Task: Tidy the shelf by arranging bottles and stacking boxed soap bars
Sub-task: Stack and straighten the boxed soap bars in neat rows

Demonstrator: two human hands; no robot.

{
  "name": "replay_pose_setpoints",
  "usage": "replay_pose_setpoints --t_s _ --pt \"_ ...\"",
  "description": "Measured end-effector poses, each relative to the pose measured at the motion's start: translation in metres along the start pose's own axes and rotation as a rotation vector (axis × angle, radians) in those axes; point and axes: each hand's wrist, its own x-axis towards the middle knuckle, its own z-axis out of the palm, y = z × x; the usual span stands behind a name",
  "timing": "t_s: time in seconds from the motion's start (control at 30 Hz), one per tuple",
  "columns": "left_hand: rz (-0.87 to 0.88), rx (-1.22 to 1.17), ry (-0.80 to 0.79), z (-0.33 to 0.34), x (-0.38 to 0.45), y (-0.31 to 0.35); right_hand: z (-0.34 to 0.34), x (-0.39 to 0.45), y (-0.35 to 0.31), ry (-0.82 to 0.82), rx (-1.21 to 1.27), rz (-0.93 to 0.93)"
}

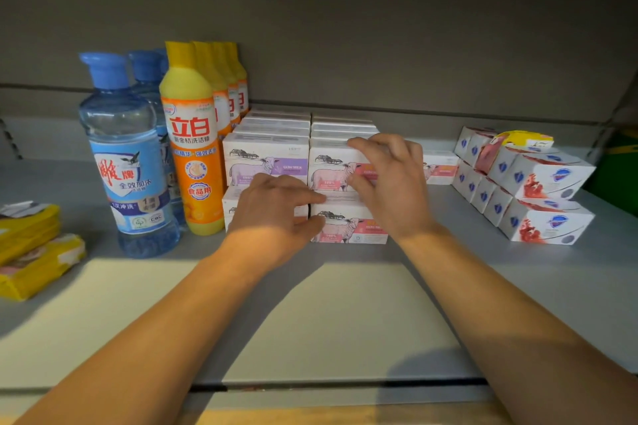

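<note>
- I am seeing my right hand point(386, 179) gripping the top pink-label soap box point(333, 166): fingers curled over its top edge, thumb pressing its front face.
- My left hand point(276, 207) is sitting at the seam between the two front stacks; index finger stretched out, its tip touching the front of the pink-label stack, thumb tucked under near the bottom pink-label box point(348, 226). Fingers are loosely spread and I am not seeing them clamping anything.
- The purple-label soap boxes point(266, 162) are standing two high just beside the pink stack, with further rows running towards the shelf's back wall.
- Towards the left edge of the shelf point(345, 304), the yellow detergent bottles point(190, 138) and blue-capped bottles point(122, 155) are standing upright in files, front to back.
- Judgement: bottles and sheep-print boxes are looking largely done; I am squaring the top front box.
- Still remaining, I judge: one pink-label box point(440, 167) lying alone behind my right hand, and the red-and-white soap boxes point(538, 193) near the right edge, skewed, with a yellow pack point(524, 139) perched on top.
- Yellow wrapped packs point(31, 252) are lying loose at the left edge.
</note>
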Motion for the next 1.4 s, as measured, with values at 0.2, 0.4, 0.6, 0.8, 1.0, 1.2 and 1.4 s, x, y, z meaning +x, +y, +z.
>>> replay_pose_setpoints --t_s 0.2,0.4,0.6,0.8,1.0,1.2,1.4 --pt "-0.005 -0.016 -0.002 0.0 0.001 -0.001 0.003 -0.002 0.001 0.016 0.021 0.005" --pt "-0.014 -0.031 -0.004 0.0 0.001 -0.001 0.004 -0.001 0.001 0.019 0.024 0.015" --pt "-0.018 -0.027 -0.023 -0.001 0.001 0.001 0.008 -0.004 0.003 0.05 0.059 0.037" --pt "-0.025 -0.027 -0.028 -0.002 0.0 0.003 0.009 -0.004 0.004 0.035 0.078 0.04" --pt "-0.027 -0.044 -0.016 -0.003 0.0 0.004 -0.007 0.005 0.029 0.226 0.385 0.326" --pt "-0.038 -0.054 0.06 0.004 0.001 0.009 0.006 0.02 0.108 -0.06 0.017 0.497" --pt "-0.038 -0.081 0.104 0.01 0.002 0.005 0.026 0.049 0.159 -0.312 -0.375 0.317"
